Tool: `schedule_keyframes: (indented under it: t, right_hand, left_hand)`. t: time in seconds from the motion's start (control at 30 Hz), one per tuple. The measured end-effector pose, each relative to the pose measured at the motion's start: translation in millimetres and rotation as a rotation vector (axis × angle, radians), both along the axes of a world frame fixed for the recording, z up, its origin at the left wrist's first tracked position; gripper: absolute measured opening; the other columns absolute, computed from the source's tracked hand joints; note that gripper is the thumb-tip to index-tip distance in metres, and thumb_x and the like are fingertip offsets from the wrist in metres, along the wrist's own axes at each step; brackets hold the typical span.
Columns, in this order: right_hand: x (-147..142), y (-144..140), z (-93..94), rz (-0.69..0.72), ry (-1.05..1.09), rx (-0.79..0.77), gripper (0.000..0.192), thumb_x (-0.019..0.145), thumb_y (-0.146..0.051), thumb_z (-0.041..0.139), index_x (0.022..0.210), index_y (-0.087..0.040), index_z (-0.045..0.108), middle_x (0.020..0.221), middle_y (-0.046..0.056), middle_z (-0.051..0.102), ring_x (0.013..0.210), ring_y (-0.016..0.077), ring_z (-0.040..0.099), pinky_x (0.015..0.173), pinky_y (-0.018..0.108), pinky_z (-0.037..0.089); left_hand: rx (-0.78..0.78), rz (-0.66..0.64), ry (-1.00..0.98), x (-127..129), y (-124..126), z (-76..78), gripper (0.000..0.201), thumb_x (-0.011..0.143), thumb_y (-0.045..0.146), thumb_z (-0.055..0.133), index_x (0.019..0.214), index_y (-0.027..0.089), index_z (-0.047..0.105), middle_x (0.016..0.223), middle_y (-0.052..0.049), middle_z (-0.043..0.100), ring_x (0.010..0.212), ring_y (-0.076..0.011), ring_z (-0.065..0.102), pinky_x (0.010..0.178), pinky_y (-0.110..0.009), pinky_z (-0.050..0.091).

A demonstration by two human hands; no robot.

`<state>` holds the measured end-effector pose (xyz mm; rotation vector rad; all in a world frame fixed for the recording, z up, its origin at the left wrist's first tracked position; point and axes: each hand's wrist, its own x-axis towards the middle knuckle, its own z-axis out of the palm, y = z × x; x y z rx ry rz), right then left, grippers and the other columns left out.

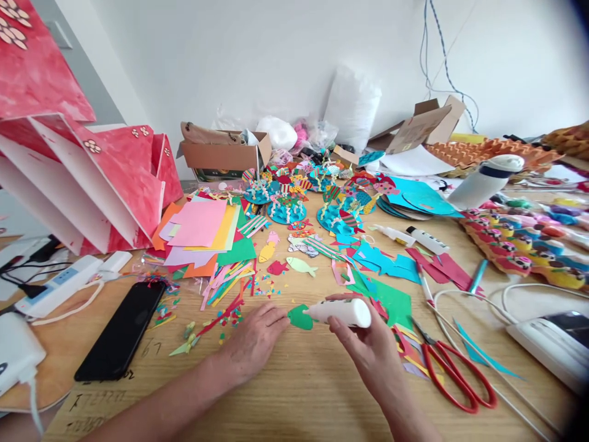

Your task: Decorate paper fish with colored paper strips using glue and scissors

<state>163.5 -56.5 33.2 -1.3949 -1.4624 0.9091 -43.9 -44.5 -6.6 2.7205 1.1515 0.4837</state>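
While the right hand [363, 344] is clamped on a white plastic glue bottle [343, 312] lying crosswise, its nozzle points left onto a small green paper cut-out [300, 317], pinned to the wooden worktop [294, 393] by the left hand [255, 341], fingers flat.

1. A wooden table [285, 393] carries everything; a black phone [122, 328] lies flat at its left.
2. Red-handled scissors [453, 371] lie at the right; coloured paper sheets [205, 233] are stacked mid-left.
3. Paper fish cut-outs [301, 265] and scraps lie at the centre.
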Motion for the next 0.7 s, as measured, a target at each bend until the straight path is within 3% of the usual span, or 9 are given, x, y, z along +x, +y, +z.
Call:
schedule_keyframes:
  t: [0.23,0.37,0.7]
  right_hand:
    - [-10,8,-0.2,-0.002,-0.255,0.027,0.027,0.075,-0.042,0.053,0.085,-0.017,0.054,0.071,0.002,0.06,0.054,0.0115,0.049,0.048,0.023,0.04]
    - [-16,11,4.2,0.01,-0.285,0.051,0.024,0.075,-0.041,0.052,0.08,-0.018,0.053,0.06,-0.002,0.056,0.049,0.0102,0.045,0.044,0.021,0.036]
    - [-20,15,3.0,0.059,-0.341,0.056,0.021,0.077,-0.04,0.051,0.072,-0.02,0.044,0.057,-0.005,0.048,0.05,0.01,0.044,0.045,0.021,0.033]
  left_hand:
    - [0.059,-0.002,-0.047,4,-1,-1.2,0.027,0.087,0.014,0.035,0.105,0.015,0.054,0.104,-0.004,0.059,0.1,-0.0157,0.046,0.089,-0.032,0.042]
    - [0.03,0.007,-0.034,5,-2,-0.5,0.025,0.087,0.019,0.038,0.106,0.017,0.054,0.104,-0.003,0.059,0.1,-0.0161,0.046,0.087,-0.033,0.042]
    - [0.004,0.025,-0.008,4,-4,-5.6,0.025,0.087,0.02,0.038,0.107,0.02,0.052,0.105,-0.003,0.057,0.102,-0.0167,0.044,0.087,-0.034,0.04]
